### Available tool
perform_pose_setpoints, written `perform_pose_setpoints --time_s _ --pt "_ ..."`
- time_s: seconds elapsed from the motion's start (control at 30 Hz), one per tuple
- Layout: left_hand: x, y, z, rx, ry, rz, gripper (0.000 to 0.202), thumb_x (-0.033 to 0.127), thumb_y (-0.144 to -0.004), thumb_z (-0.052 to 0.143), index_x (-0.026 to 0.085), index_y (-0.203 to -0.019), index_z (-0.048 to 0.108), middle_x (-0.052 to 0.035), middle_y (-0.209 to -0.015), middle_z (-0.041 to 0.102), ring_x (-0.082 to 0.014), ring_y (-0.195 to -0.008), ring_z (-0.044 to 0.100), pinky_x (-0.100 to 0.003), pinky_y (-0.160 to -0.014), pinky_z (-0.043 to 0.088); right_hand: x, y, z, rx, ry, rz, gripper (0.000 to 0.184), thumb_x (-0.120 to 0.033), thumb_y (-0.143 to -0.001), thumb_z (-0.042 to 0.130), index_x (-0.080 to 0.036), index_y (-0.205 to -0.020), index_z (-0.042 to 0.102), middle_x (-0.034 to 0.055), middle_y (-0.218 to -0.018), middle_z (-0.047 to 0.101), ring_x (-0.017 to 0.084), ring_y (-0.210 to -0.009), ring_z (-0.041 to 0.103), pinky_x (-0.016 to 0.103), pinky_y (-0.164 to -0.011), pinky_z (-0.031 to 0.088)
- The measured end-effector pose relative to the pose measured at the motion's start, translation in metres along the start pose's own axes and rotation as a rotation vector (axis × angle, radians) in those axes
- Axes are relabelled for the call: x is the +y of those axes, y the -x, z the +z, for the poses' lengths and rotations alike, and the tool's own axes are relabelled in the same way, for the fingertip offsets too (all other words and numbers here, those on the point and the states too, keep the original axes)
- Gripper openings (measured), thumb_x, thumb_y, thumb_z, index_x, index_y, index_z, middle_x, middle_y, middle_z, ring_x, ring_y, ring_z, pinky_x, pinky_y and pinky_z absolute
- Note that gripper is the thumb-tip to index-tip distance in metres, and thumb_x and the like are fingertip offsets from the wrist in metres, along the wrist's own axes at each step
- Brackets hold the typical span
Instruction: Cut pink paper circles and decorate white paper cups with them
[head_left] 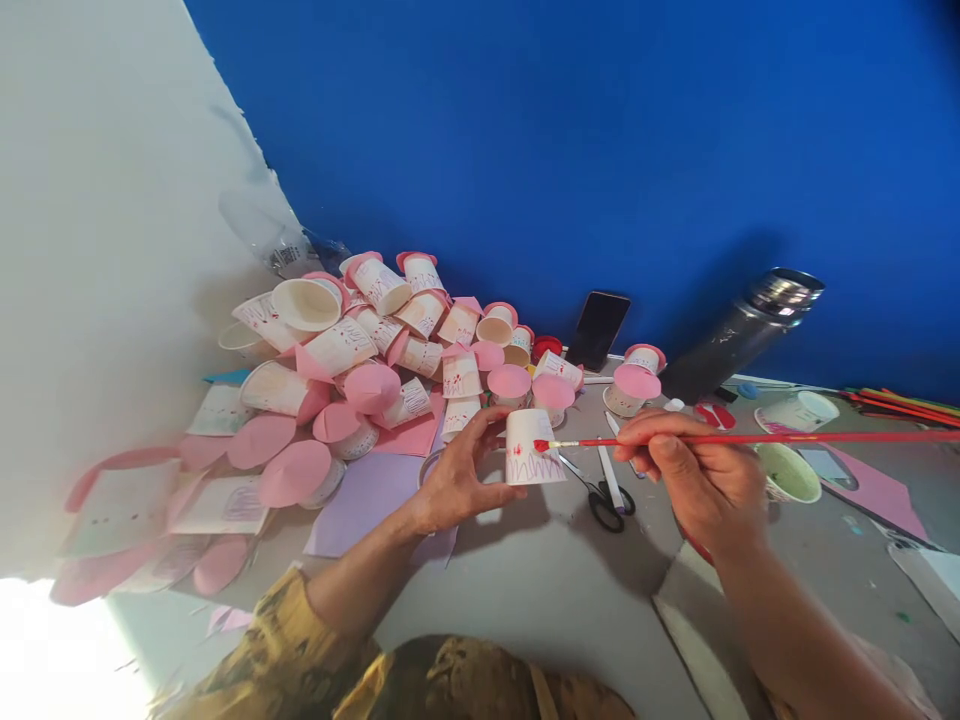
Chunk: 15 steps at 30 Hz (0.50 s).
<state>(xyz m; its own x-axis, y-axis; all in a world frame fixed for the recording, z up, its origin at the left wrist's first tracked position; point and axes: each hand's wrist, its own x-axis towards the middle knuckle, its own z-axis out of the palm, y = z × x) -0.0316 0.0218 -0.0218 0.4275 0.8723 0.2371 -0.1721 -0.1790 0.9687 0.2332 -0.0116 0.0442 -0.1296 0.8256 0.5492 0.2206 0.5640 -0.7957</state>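
Painting the paper cup (527, 432): it sits just below mid-view, narrow end up, red dabs above a purple zigzag; clock directions run from it.
Left hand (456, 482): at 8 o'clock, gripping the cup, thumb by the rim, fingers behind its left side.
Right hand (709, 490): at 3 o'clock, pinching the brush (814, 437), whose red tip meets the cup wall.
Brush touch: short, light dabs should leave clean spots; pressing hard would probably splay the bristles and smear.
Cup grip: turning the cup seems surer than reaching around it, thumb clear of wet paint.
Pile of cups (341, 345): at 10 o'clock, many with pink paper discs (295, 473).
Scissors (604, 508): near, at 4 o'clock.
Phone (598, 328): at 1 o'clock, screen dark.
Lettering: the plastic bag (289, 257) at 10 o'clock carries illegible print; the bottle (731, 340) at 2 o'clock has faint, unreadable marks. No brand is readable.
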Motion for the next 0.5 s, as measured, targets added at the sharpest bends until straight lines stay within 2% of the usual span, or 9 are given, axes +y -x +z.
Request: perform_pose_setpoints --time_s 0.2,0.5 --pt "0.0005 0.0006 0.0004 -0.008 0.015 -0.006 0.081 0.022 -0.067 0.093 0.025 -0.136 0.05 -0.0145 -0.143 0.058 -0.0345 -0.135 0.055 -0.053 -0.116 0.041 -0.0026 -0.0041 0.0015 -0.109 0.016 -0.038 0.025 -0.025 -0.107 0.05 -0.023 -0.101 0.074 0.004 -0.088 0.071 0.015 -0.072 0.059 0.028 -0.059 0.048" --pt "0.0006 0.0006 0.0009 -0.007 0.036 -0.008 0.08 0.022 -0.067 0.093 0.026 -0.135 0.051 -0.0131 -0.142 0.058 -0.0345 -0.135 0.055 -0.053 -0.116 0.04 -0.0014 -0.0028 -0.0003 -0.094 0.025 -0.036 0.025 -0.025 -0.107 0.05 -0.023 -0.101 0.074 0.0047 -0.088 0.071 0.016 -0.072 0.06 0.029 -0.06 0.048"
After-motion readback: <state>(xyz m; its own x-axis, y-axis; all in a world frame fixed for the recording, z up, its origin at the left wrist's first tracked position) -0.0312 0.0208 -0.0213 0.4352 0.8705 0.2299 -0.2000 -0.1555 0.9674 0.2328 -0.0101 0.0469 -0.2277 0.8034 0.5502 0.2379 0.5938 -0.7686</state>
